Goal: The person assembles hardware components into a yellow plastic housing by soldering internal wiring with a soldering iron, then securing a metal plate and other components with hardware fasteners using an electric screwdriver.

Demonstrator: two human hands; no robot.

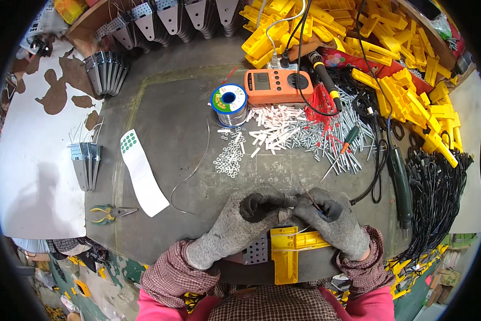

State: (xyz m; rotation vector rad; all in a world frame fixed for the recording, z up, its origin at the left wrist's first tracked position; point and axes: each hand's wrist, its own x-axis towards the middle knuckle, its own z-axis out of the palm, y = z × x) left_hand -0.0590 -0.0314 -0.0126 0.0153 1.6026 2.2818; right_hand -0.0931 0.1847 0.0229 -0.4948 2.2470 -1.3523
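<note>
My left hand, in a grey glove with dark fingertips, is closed with its fingers pinched together. My right hand, gloved the same way, is also closed, and its fingertips meet the left ones. A thin brownish stick-like piece shows at the right fingers; what lies between the fingertips is too small to make out. Right below the hands lies a yellow plastic housing, with a thin white wire across it. Beside it, under my left wrist, is a perforated metal plate.
Ahead lie metal nuts, white tubes, screws, a screwdriver, a solder spool and an orange multimeter. Left are pliers and a sticker strip. Right are a corded power tool, black cables and yellow parts.
</note>
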